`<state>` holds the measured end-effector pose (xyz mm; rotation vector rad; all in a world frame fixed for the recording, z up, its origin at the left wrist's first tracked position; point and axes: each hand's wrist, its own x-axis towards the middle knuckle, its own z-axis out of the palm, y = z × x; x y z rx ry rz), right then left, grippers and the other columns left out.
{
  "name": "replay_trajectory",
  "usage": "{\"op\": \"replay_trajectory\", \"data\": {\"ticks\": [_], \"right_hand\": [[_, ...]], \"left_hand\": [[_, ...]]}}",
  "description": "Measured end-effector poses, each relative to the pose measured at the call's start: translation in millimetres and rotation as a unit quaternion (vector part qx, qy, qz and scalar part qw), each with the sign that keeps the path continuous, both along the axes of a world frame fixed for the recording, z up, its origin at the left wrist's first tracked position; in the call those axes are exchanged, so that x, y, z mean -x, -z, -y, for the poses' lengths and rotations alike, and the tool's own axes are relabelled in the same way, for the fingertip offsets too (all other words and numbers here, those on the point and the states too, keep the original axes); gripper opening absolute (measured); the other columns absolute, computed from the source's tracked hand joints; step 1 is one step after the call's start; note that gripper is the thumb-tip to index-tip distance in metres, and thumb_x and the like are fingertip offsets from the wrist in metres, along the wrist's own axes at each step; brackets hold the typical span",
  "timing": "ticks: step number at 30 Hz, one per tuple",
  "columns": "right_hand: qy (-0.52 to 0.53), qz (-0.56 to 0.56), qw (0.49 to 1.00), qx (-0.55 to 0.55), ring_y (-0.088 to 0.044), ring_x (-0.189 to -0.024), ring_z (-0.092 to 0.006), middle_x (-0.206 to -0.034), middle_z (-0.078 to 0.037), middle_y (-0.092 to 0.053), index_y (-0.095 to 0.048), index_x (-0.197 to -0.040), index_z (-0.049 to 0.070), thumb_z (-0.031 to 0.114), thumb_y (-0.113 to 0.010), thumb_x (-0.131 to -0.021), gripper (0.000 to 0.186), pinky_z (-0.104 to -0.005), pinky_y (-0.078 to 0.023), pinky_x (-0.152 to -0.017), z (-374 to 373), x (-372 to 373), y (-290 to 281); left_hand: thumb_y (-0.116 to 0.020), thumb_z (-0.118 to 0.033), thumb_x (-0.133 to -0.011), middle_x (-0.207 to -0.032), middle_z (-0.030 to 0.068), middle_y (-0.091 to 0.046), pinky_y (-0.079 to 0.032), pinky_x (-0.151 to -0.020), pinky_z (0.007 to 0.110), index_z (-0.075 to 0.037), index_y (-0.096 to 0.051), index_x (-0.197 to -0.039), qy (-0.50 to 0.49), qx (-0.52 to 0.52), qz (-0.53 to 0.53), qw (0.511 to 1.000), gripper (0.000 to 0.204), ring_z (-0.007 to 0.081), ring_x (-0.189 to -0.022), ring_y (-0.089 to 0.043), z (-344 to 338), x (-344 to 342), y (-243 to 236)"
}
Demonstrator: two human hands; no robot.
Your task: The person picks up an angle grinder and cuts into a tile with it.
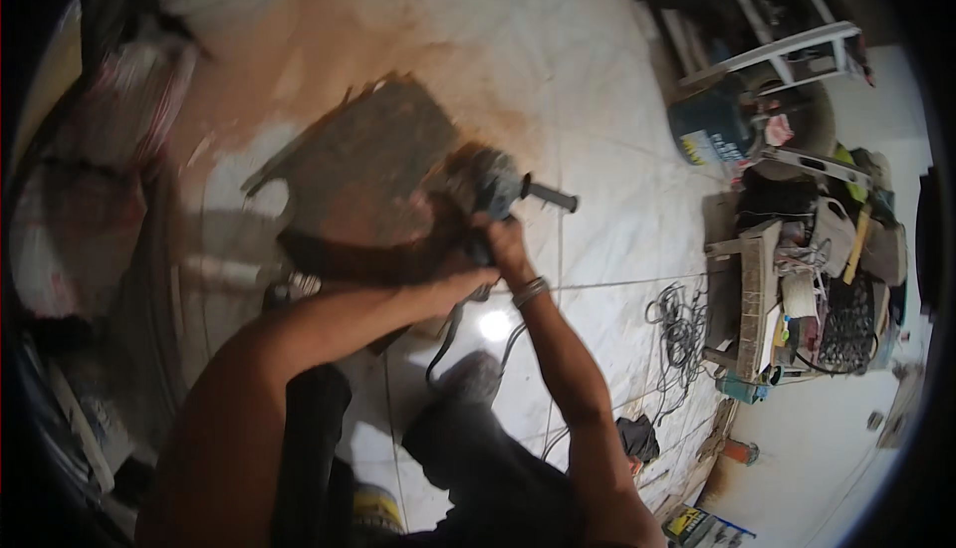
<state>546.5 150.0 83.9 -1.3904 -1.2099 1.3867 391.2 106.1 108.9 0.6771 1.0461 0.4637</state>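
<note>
My right grip (506, 249) is wrapped round the dark body of the grinder (490, 185), bracelet (530, 291) at the wrist, and here's my left grip (460, 291) closed about the tool's rear end, just below, some fingers hidden from me. The grinder sits mid-view, at the right edge of a dark, ragged-edged slab (373, 165) on the tiled floor (617, 229); whether its blurred head touches, I can't tell. Its side handle (551, 193) juts out to the right, free of both hands! Reddish dust (349, 45) spreads over the tiles beyond the slab. Down below, a black cable (438, 354) drops from the tool near my knee (468, 379). Off to the right, a tangled black cord (679, 324) lies near a worn bench (759, 289) heaped with odds and ends, a dark bucket (712, 130) standing beyond it.
</note>
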Motion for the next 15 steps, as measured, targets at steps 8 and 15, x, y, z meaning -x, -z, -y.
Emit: {"op": "replay_trajectory", "data": {"ticks": [8, 15], "right_hand": [[0.098, 0.040, 0.982, 0.153, -0.064, -0.080, -0.0161, -0.095, -0.007, -0.071, -0.070, -0.106, -0.003, 0.029, -0.077, -0.085, 0.039, -0.0323, -0.054, -0.072, -7.7, 22.6, -40.7], [0.071, 0.063, 0.982, 0.163, -0.065, -0.080, -0.0165, -0.093, -0.008, -0.071, -0.070, -0.106, -0.004, 0.029, -0.077, -0.084, 0.040, -0.0325, -0.054, -0.071, -7.2, 17.9, -29.2]], "left_hand": [[-0.085, -0.015, -0.073, -0.103, 0.0093, -0.068, -0.054, -0.077, 0.036, -0.001, -0.060, -0.121, -0.024, -0.030, -0.020, 0.999, 0.055, 0.0204, -0.092, -0.065, -2.1, -1.3, 3.3], [-0.085, -0.016, -0.072, -0.106, 0.0114, -0.067, -0.055, -0.081, 0.036, 0.001, -0.060, -0.123, -0.074, -0.039, 0.035, 0.996, 0.060, 0.0218, -0.095, -0.066, 5.2, -2.3, 3.8]]}}
